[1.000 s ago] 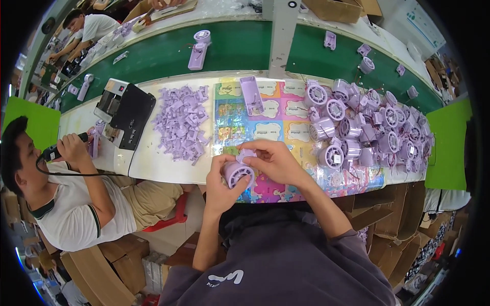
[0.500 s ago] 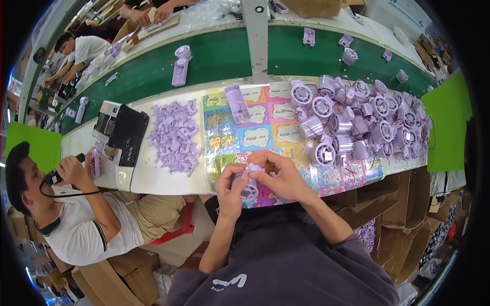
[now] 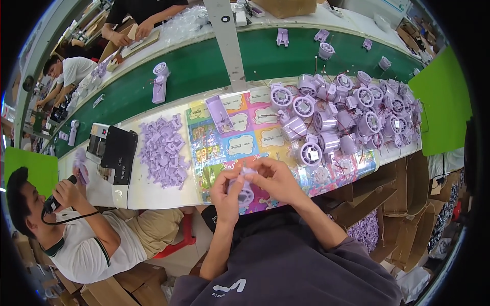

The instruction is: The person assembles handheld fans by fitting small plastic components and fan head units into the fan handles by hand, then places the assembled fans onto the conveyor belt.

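Observation:
A round lilac fan housing (image 3: 246, 197) is held low over the near edge of the table. My left hand (image 3: 224, 194) is closed around its left side, thumb along the top. My right hand (image 3: 275, 179) pinches at the upper end of the housing, where a small lilac piece (image 3: 247, 172) shows between the fingers; my fingertips partly hide it. Beyond my hands an open lilac handle shell (image 3: 219, 113) lies on a colourful printed sheet (image 3: 236, 162). To the right is a big heap of lilac fan housings (image 3: 325, 121) with thin wires.
Small lilac brackets (image 3: 162, 150) are piled on the left, beside a black box-shaped device (image 3: 120, 155). A co-worker (image 3: 76, 229) at the left holds a powered screwdriver (image 3: 53, 202) and a lilac part. Behind the table runs a green belt (image 3: 194, 71), crossed by a metal post (image 3: 227, 46).
My view has tilted, so the scene sits at a different slant. Both my hands keep the fan housing, with fingers slightly shifted. The co-worker's lilac part has come up near the screwdriver.

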The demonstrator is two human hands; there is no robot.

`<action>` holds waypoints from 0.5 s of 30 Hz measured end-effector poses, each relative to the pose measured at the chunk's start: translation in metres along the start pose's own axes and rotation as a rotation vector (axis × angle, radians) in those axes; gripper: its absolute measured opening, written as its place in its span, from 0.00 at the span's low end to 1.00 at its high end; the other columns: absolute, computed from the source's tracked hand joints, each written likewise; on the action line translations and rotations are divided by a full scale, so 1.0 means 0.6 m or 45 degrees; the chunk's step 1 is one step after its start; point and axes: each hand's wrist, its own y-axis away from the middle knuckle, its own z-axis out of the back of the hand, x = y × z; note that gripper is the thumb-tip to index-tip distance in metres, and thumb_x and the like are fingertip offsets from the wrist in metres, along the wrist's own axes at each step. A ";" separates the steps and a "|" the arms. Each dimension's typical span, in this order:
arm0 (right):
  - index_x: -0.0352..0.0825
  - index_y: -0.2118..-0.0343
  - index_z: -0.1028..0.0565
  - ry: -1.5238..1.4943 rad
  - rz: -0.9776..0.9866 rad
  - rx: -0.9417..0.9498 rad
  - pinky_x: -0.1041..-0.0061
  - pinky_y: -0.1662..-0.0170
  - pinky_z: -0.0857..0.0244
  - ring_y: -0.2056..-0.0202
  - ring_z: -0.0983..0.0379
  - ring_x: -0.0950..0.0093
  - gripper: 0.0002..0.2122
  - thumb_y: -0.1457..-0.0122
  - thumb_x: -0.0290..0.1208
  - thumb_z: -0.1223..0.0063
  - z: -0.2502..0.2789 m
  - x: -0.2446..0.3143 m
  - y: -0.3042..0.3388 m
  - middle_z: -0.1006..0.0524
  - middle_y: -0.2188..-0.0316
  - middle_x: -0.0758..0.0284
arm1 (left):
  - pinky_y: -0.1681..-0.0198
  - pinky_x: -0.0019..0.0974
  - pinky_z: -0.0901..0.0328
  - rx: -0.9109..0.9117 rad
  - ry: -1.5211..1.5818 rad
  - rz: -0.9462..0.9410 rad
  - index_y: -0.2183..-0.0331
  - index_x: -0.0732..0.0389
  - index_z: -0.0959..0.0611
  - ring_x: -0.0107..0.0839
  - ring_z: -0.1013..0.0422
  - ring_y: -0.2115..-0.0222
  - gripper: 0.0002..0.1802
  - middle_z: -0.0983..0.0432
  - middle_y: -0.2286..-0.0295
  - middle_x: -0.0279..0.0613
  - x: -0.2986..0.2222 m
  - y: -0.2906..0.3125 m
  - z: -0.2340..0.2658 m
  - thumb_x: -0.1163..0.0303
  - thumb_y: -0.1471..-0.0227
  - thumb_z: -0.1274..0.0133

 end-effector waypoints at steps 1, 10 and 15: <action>0.30 0.57 0.24 0.360 0.179 -0.262 0.81 0.69 0.34 0.71 0.27 0.84 0.13 0.40 0.30 0.38 -0.010 0.003 0.003 0.21 0.66 0.67 | 0.58 0.25 0.36 -0.053 0.013 -0.030 0.64 0.65 0.22 0.21 0.31 0.63 0.04 0.25 0.64 0.35 0.001 -0.005 -0.006 0.77 0.42 0.44; 0.28 0.45 0.34 0.204 0.062 -0.358 0.74 0.60 0.28 0.61 0.24 0.71 0.29 0.43 0.37 0.33 -0.025 -0.033 0.019 0.25 0.56 0.58 | 0.56 0.30 0.34 0.396 -0.472 -0.127 0.59 0.65 0.21 0.28 0.27 0.61 0.08 0.23 0.60 0.43 -0.026 -0.090 -0.001 0.73 0.39 0.47; 0.29 0.45 0.35 0.604 0.462 -0.494 0.74 0.60 0.29 0.61 0.26 0.74 0.31 0.49 0.31 0.30 -0.016 -0.073 0.002 0.28 0.57 0.60 | 0.46 0.46 0.36 0.431 -1.581 -0.910 0.53 0.57 0.20 0.50 0.33 0.48 0.26 0.29 0.50 0.49 -0.109 -0.204 0.004 0.85 0.56 0.49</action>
